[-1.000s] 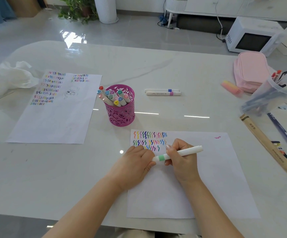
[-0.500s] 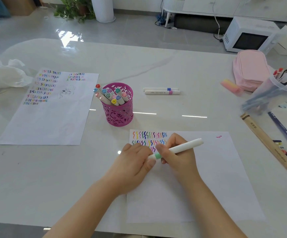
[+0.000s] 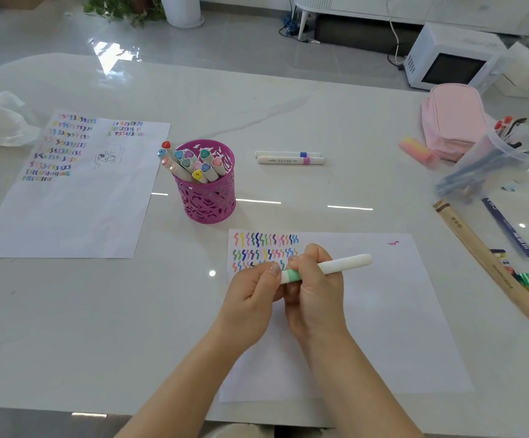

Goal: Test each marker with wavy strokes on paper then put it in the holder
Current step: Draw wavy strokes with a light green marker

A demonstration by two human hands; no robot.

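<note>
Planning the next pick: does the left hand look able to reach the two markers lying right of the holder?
Likely not yet: the left hand pinches the green-banded marker. Once freed, only paper and table lie before the two markers.

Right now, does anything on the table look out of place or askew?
Two things. The clear tub at the right edge leans over instead of standing upright. On the near paper, one pink squiggle sits alone in the far right corner, apart from the neat rows.
</note>
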